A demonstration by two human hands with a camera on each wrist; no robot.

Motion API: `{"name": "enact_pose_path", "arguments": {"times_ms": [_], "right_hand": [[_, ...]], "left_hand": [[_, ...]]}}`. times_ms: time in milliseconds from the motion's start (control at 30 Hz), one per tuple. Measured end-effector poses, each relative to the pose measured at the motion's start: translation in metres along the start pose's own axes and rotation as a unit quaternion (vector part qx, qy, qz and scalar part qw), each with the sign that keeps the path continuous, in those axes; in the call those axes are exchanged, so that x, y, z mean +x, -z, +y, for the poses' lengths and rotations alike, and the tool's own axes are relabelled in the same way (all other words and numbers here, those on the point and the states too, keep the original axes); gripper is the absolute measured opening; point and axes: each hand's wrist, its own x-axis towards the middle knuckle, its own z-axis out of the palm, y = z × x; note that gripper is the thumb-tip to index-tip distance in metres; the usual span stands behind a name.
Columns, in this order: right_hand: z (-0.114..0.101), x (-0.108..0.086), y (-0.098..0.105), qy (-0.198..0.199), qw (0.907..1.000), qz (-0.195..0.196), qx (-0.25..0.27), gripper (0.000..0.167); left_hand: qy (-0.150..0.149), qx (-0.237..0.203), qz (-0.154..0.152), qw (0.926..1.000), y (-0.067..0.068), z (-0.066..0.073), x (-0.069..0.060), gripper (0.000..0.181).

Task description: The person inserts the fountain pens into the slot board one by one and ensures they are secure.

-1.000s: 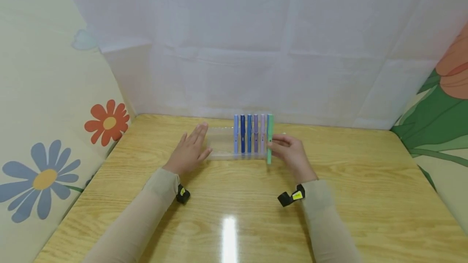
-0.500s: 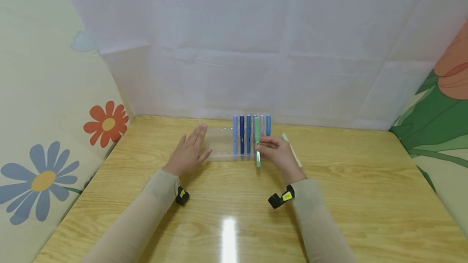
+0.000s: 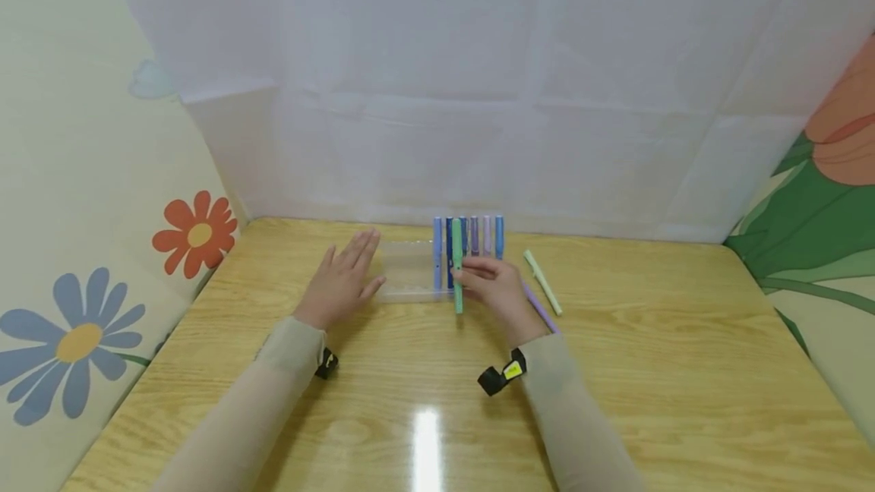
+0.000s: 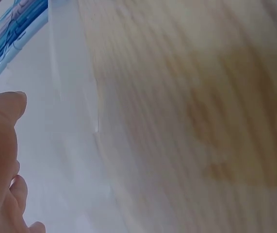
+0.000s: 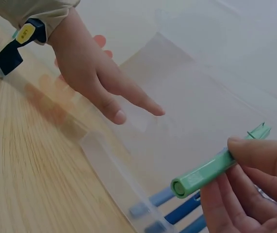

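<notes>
My right hand (image 3: pixel 502 293) pinches a green pen (image 3: pixel 457 253) between thumb and fingers, in front of the row of pens. In the right wrist view the green pen (image 5: pixel 201 175) is tilted above the rack. A clear plastic pen rack (image 3: pixel 403 297) stands on the table, its left part without pens. Several blue and purple pens fill its right part, from a light blue pen (image 3: pixel 437 249) to a blue pen (image 3: pixel 500 234); my right hand hides some of their lower ends. My left hand (image 3: pixel 335 283), fingers straight, is at the rack's left end; contact is unclear.
A pale green pen (image 3: pixel 544 285) and a purple pen (image 3: pixel 542 310) lie on the wooden table (image 3: pixel 683 355) right of the rack, the purple one partly behind my right hand. A white cloth (image 3: pixel 424 150) hangs behind the table.
My right hand has carried the green pen leftward along the row, from its right end to in front of the dark blue pen. The two loose pens have come into view. My left hand stays put.
</notes>
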Motion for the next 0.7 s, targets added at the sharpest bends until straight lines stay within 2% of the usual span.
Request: {"name": "enact_pose_path", "arguments": {"times_ms": [400, 533, 700], "right_hand": [[0.005, 0.010, -0.024, 0.008, 0.9998, 0.016, 0.004, 0.031], [0.006, 0.013, -0.029, 0.006, 0.9992, 0.035, -0.018, 0.031], [0.007, 0.015, -0.034, 0.012, 0.9986, 0.040, -0.032, 0.030]], "left_hand": [[-0.003, -0.005, -0.007, 1.0000, -0.002, -0.006, -0.003, 0.077], [-0.006, -0.001, -0.008, 1.0000, -0.001, -0.005, -0.003, 0.076], [-0.005, 0.009, -0.017, 0.9998, 0.000, -0.005, -0.002, 0.075]]}}
